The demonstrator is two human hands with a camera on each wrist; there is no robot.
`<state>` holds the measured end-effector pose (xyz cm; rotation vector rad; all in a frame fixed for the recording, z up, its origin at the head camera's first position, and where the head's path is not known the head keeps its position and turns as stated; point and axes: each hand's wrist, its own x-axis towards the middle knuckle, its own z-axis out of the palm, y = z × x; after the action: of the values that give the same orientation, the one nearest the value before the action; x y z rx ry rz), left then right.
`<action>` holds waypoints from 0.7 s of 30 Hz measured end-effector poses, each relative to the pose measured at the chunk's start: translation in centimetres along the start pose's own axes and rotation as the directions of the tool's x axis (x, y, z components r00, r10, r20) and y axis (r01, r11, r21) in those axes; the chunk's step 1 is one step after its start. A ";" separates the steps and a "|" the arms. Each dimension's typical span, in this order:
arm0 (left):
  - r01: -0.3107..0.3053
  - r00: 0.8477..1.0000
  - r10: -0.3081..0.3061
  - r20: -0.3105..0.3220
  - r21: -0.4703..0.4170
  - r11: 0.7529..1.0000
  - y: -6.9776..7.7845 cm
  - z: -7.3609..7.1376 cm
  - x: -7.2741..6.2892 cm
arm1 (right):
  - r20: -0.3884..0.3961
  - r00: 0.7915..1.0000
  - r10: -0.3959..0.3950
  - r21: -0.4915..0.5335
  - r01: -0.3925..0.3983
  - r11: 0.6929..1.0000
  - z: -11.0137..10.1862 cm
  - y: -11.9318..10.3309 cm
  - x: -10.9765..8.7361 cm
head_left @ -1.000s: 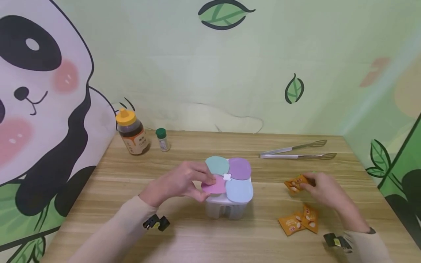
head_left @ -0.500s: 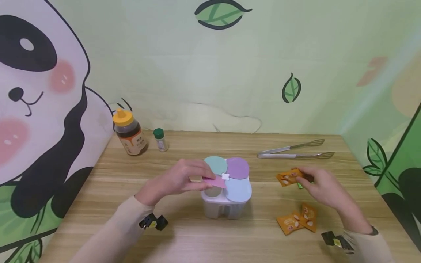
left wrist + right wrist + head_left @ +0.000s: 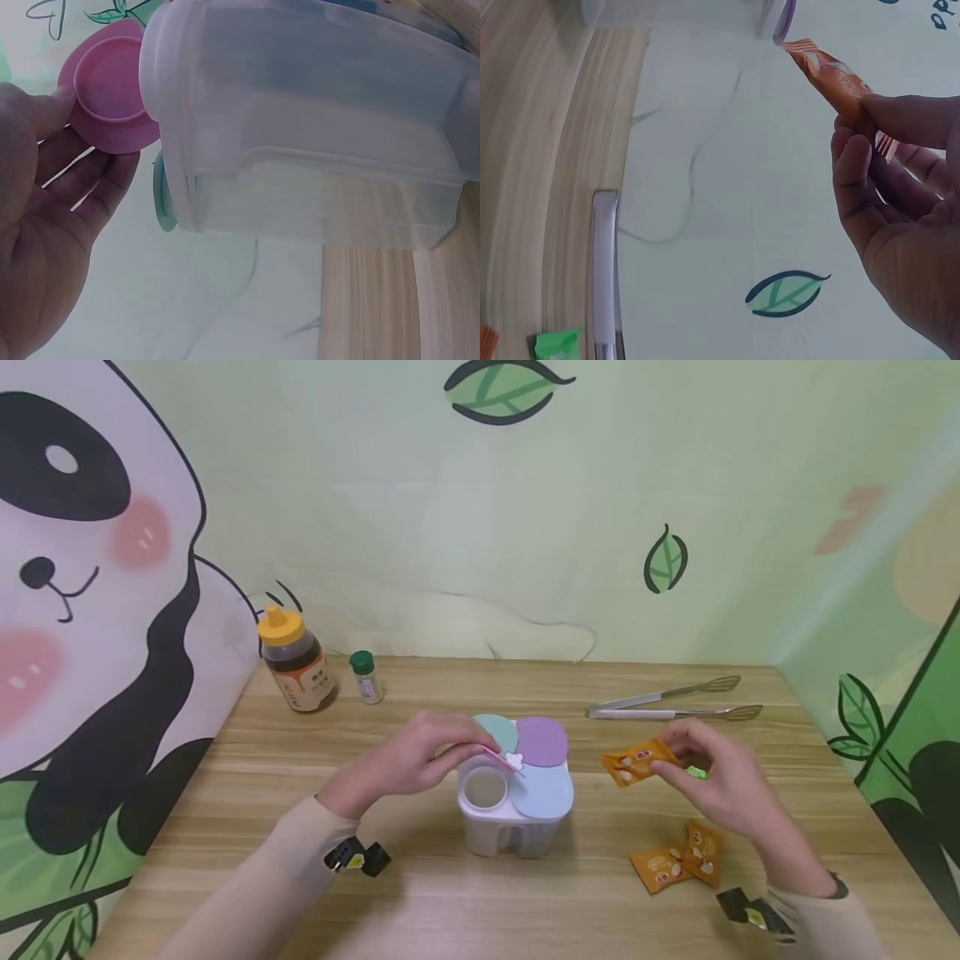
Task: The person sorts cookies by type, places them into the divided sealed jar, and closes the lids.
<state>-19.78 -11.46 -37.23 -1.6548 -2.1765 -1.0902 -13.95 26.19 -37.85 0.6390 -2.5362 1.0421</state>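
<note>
My left hand (image 3: 408, 760) pinches the pink lid (image 3: 109, 97) between thumb and fingers and holds it tilted up. Below the lid, a round opening (image 3: 485, 788) shows in the top of the translucent container (image 3: 315, 112). Its green lid (image 3: 495, 732), purple lid (image 3: 543, 742) and light blue lid (image 3: 542, 792) lie flat over the other compartments. To the right of the container, my right hand (image 3: 716, 777) pinches a small orange snack packet (image 3: 840, 86) by one end, held up off the table.
Two more orange packets (image 3: 660, 867) lie on the table, front right. A green packet (image 3: 558, 343) lies near the right hand. Tongs (image 3: 637, 714) rest at the back right. A yellow-capped syrup bottle (image 3: 300, 672) and a green-capped shaker (image 3: 366, 679) stand at the back left.
My left hand has swung the pink lid up, uncovering the round opening. My right hand has lifted the orange packet off the table and brought it left towards the container.
</note>
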 end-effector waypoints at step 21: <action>0.065 0.992 -0.074 -0.102 -0.086 0.994 -0.3 0.2 0.8 | -0.061 0.920 -0.386 0.608 0.341 0.717 2.8 -4.3 1.4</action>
<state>-20.26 -10.76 -37.08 -1.5272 -2.1648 -1.2719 -13.24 21.04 -36.67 1.3061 -1.9522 1.7059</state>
